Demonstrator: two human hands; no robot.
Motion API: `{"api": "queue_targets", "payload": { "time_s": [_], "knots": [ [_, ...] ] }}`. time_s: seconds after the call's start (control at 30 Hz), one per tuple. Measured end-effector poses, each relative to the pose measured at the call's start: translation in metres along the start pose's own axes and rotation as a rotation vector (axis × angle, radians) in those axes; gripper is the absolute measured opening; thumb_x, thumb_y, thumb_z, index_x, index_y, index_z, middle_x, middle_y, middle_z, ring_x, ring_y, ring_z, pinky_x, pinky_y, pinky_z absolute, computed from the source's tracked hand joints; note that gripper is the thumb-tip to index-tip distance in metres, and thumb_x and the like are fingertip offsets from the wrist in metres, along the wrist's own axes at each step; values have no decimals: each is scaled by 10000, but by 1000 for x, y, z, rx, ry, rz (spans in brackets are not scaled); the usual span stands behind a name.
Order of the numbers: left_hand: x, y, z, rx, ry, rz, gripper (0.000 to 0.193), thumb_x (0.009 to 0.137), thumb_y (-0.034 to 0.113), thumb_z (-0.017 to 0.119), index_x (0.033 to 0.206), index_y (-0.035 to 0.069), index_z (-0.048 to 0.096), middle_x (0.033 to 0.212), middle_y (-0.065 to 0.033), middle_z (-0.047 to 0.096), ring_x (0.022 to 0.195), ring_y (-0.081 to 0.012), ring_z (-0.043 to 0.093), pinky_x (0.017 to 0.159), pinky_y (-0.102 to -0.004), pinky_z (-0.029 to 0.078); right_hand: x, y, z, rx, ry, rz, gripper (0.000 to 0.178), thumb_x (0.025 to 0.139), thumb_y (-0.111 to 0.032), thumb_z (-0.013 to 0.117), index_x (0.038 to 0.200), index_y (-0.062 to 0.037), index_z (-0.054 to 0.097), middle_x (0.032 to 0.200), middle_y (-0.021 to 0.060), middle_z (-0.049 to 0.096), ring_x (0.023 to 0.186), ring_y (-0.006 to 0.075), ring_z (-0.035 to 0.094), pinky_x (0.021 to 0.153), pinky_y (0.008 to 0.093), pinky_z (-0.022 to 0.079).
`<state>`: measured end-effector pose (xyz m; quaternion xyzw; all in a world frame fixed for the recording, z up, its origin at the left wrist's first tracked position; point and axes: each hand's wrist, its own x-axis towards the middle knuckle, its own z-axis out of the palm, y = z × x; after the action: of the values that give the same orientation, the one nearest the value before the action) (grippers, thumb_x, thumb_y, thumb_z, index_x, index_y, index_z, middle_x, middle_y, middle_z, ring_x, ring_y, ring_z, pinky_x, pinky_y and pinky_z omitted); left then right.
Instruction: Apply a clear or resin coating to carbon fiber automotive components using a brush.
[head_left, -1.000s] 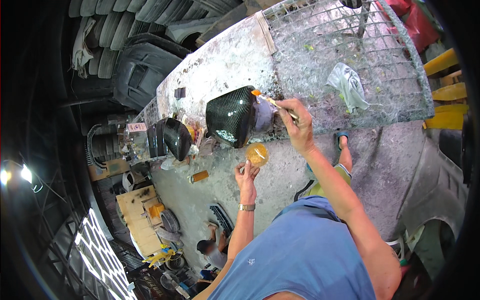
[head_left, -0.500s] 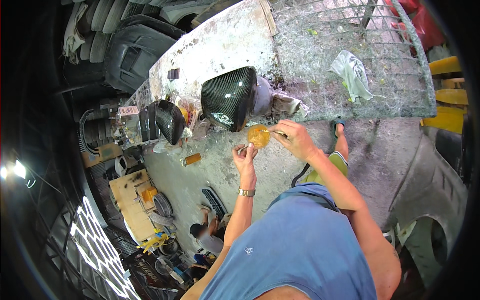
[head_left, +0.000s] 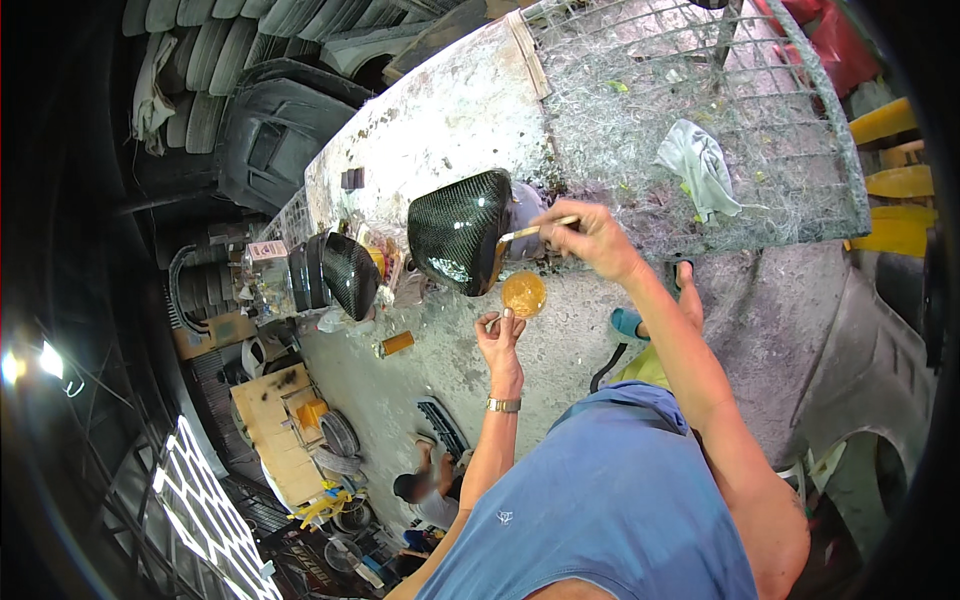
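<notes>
My left hand (head_left: 500, 340) holds a small round cup of amber liquid (head_left: 524, 294) by its near edge, just off the front of the bench. In my right hand (head_left: 590, 238) is a paintbrush (head_left: 538, 231), gripped by its wooden handle. Its tip meets the right edge of a glossy black carbon-fibre-weave shell (head_left: 459, 230). The shell rests on a pale support at the bench edge, partly hidden behind my right hand. To its left stands a smaller glossy black woven piece (head_left: 350, 274).
A whitish stained bench top (head_left: 440, 110) joins a wire-mesh section with a grey rag (head_left: 697, 168) on it. A small dark block (head_left: 352, 179) lies on the bench. Below are an orange-brown block (head_left: 396, 344) and a person sitting low (head_left: 434, 496) on the floor.
My right hand has lifted the brush out of the cup and moved it up to the shell's edge. The cup stays in my left hand. The view has shifted slightly.
</notes>
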<state>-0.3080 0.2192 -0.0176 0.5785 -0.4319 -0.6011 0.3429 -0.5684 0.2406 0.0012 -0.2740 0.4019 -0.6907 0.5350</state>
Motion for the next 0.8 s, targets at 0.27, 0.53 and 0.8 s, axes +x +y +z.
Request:
{"api": "queue_targets", "payload": {
  "time_s": [0.27, 0.53, 0.8],
  "knots": [
    [0, 2, 2, -31, 42, -41, 359, 875, 186, 684, 1061, 65, 401, 963, -109, 586, 837, -177, 631, 787, -321, 535, -20, 16, 18, 36, 362, -243, 122, 930, -123, 562, 989, -47, 636, 834, -31, 546, 709, 39, 479, 632, 213, 407],
    [5, -2, -6, -2, 31, -44, 320, 910, 208, 635, 1066, 82, 386, 955, -116, 604, 841, -195, 648, 804, -322, 544, -58, 77, 55, -218, 222, -297, 150, 855, -69, 594, 998, -30, 615, 961, 94, 588, 892, 236, 592, 819, 316, 463],
    [1, -7, -10, -22, 40, -61, 344, 885, 194, 670, 1061, 74, 400, 971, -101, 590, 853, -184, 642, 782, -324, 544, -40, 34, 30, -359, 42, -259, 150, 845, -56, 606, 987, -27, 644, 915, 73, 606, 865, 193, 605, 764, 315, 487]
  ]
}}
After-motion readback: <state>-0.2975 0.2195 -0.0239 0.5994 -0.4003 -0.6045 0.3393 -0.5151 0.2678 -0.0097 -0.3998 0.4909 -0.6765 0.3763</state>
